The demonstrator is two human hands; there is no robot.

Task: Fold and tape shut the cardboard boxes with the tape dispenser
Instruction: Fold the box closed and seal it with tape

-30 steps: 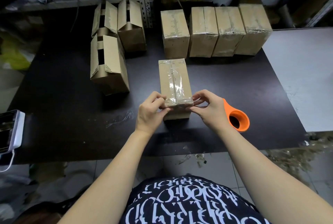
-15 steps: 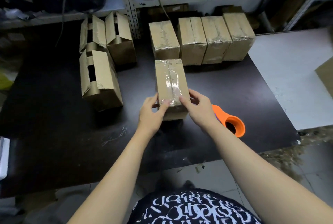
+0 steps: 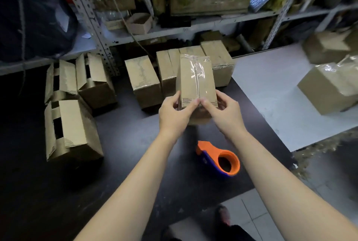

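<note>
A taped cardboard box point(image 3: 195, 79) is lifted off the black table point(image 3: 135, 163), its taped top facing me. My left hand point(image 3: 174, 112) grips its near left corner, thumb on top. On the near right corner my right hand point(image 3: 222, 112) holds it the same way. The orange tape dispenser point(image 3: 220, 158) lies on the table below my right forearm, untouched. Behind the held box stands a row of taped boxes point(image 3: 143, 79). Three boxes with open flaps point(image 3: 69, 130) sit at the left.
A metal shelf rack point(image 3: 193, 25) packed with clutter runs along the back. A white table point(image 3: 275, 95) adjoins on the right, with more wrapped boxes point(image 3: 329, 87) on it. Tape scraps litter the floor at the right.
Both hands have raised the taped box off the table and carried it forward toward the back row. The camera view has tilted upward; the dispenser stayed where it lay.
</note>
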